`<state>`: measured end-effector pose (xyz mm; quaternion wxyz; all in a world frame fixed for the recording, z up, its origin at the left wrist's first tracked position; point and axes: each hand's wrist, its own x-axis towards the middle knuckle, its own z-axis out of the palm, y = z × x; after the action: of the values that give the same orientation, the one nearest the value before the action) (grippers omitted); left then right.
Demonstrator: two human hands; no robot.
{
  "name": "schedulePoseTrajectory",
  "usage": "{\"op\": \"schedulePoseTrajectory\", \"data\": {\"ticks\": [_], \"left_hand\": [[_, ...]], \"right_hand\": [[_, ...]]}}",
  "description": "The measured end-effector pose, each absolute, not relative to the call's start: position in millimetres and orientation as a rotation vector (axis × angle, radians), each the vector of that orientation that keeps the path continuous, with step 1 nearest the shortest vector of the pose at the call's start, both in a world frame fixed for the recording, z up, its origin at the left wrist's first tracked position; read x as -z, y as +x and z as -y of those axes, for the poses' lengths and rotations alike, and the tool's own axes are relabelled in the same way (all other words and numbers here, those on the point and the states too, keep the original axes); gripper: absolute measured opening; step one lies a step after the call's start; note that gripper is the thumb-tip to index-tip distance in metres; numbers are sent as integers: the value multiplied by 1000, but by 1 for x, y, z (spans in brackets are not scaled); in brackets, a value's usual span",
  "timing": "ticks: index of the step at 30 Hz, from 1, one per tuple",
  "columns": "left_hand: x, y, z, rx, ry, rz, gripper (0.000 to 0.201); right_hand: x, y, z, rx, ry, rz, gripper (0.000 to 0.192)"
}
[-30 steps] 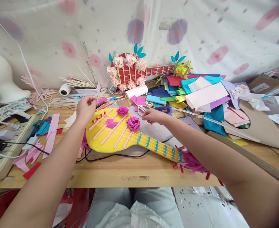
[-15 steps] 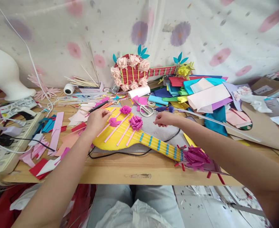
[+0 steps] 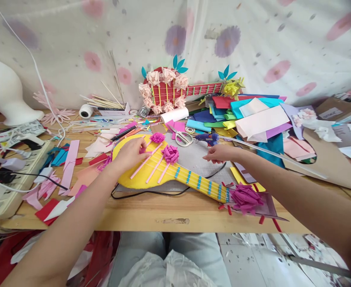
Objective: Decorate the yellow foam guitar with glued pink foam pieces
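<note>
A yellow paper guitar [image 3: 139, 179] lies slanted on the desk, with pink strips, magenta paper roses [image 3: 170, 154] and blue frets along its neck. My left hand [image 3: 130, 153] is over its body, fingers closed on a small magenta paper petal [image 3: 146, 152] that they partly cover. My right hand [image 3: 218, 154] hovers right of the body, above the grey mat [image 3: 193, 159], its fingers curled together. Whatever it may pinch is too small to make out. Just beyond it lies a blue glue gun [image 3: 208, 138], beside white-handled scissors [image 3: 184, 138].
A red paper guitar [image 3: 169, 93] with pale roses leans at the back. Coloured paper [image 3: 261, 119] is heaped at the right. A power strip [image 3: 16, 191] and paper scraps fill the left side. A black cord [image 3: 151, 194] runs along the guitar's near edge.
My left hand has moved right, from the guitar's upper left edge onto the magenta petal. My right hand has shifted slightly right, uncovering more of the glue gun.
</note>
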<state>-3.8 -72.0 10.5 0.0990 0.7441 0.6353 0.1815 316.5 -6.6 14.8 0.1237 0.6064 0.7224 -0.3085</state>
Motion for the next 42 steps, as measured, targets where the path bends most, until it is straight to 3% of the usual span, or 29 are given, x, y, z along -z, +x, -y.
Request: {"op": "schedulePoseTrajectory", "data": {"ticks": [6,14,20,24,26,30,42], "left_hand": [[-13,-3,73,-436,2376,-1712,18],[-14,7,76,-472,2202,-1872,17],[-5,0,68,-922,1760,-1886,27],[-3,-4,62,-1112,1413,-1669,43],[-5,-6,60,-1097,1362,-1622,51],[-10,-10,60,-1065,1362,-1600,61],[-11,-19,64,-926,1441,-1672,56]], "right_hand": [[-19,314,7,876,1742,-2111,32],[-19,305,9,926,1680,-2164,31],[-41,277,23,1128,1564,-2335,28],[-44,233,26,1340,1587,-2621,15],[-40,207,24,1321,1653,-2762,13],[-30,166,21,1457,1529,-2829,26],[-23,143,21,1291,1693,-2791,19]]}}
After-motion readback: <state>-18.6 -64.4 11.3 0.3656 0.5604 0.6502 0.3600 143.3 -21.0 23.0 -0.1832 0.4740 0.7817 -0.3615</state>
